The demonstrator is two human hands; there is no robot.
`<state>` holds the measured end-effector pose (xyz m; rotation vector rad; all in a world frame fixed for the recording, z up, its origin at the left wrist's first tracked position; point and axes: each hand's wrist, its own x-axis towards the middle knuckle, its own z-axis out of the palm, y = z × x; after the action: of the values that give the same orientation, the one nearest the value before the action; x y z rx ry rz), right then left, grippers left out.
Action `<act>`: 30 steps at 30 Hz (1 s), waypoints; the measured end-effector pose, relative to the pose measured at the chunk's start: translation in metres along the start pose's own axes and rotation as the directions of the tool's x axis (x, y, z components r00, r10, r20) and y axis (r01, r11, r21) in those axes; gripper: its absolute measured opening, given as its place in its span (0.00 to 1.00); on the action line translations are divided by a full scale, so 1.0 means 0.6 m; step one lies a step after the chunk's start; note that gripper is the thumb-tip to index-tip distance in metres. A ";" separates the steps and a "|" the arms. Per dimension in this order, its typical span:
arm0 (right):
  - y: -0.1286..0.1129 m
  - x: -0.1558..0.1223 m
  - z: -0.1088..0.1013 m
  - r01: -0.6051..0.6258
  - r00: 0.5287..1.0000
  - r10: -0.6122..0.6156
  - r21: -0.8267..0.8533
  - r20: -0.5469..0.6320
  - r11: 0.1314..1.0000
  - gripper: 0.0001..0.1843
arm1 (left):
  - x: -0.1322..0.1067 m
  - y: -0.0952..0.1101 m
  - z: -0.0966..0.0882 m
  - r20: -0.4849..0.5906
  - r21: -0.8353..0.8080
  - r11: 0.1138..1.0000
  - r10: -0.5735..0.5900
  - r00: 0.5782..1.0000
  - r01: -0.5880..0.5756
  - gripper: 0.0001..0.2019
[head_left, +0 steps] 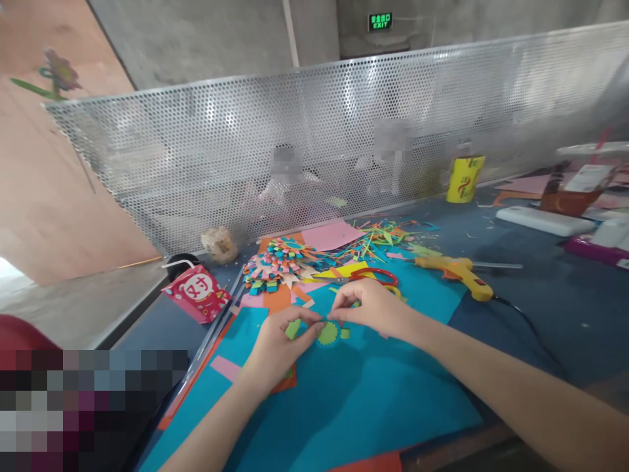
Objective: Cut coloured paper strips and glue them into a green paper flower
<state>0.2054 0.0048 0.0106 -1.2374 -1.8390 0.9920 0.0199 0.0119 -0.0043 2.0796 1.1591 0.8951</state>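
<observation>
My left hand (285, 334) is closed in a pinch, thumb and forefinger together. Close beside it, my right hand (368, 305) pinches too, and the fingertips of both hands nearly meet. Whatever lies between them is too small to make out. Just below the fingertips is a light green paper disc (327, 334) with a scalloped edge. A small green paper square (345, 333) lies right of it on the large blue sheet (373, 387). Red-handled scissors (376, 272) rest beyond my right hand. A fringed multicoloured paper ball (280, 262) sits beyond my left hand.
A yellow glue gun (459, 270) with a cord lies to the right. Paper strips (383, 239) are heaped at the back before a perforated metal screen (221, 144). A red drink carton (199, 293) stands left; a yellow cup (465, 179) and an iced drink (580, 180) stand right.
</observation>
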 end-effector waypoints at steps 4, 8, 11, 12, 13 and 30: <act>0.004 0.006 -0.007 -0.079 0.997 0.078 0.068 0.019 0.995 0.16 | -0.001 -0.002 -0.001 -0.023 -0.046 0.998 -0.045 0.999 0.044 0.08; 0.002 0.009 -0.009 -0.125 0.989 0.117 0.091 0.093 0.988 0.15 | 0.000 -0.005 -0.002 -0.058 -0.071 0.996 -0.062 0.996 0.058 0.10; 0.002 0.007 -0.007 -0.114 0.986 0.107 0.047 0.130 0.992 0.12 | 0.001 -0.004 -0.001 -0.044 -0.058 0.997 -0.056 0.998 0.053 0.09; 0.005 0.007 -0.006 -0.104 0.987 0.098 0.048 0.124 0.993 0.11 | 0.001 -0.004 -0.001 -0.042 -0.055 0.997 -0.055 0.998 0.052 0.09; 0.008 0.008 -0.006 -0.092 0.990 0.085 0.056 0.116 0.994 0.11 | 0.001 -0.004 -0.001 -0.043 -0.052 0.997 -0.056 0.998 0.053 0.09; 0.023 0.014 -0.006 -0.059 0.997 0.048 0.210 0.060 0.976 0.10 | 0.003 0.000 -0.002 -0.015 -0.064 0.993 -0.098 0.995 0.097 0.10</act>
<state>0.2115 0.0171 0.0013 -1.1453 -1.6982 1.2280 0.0199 0.0138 -0.0030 1.9506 1.2154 0.8940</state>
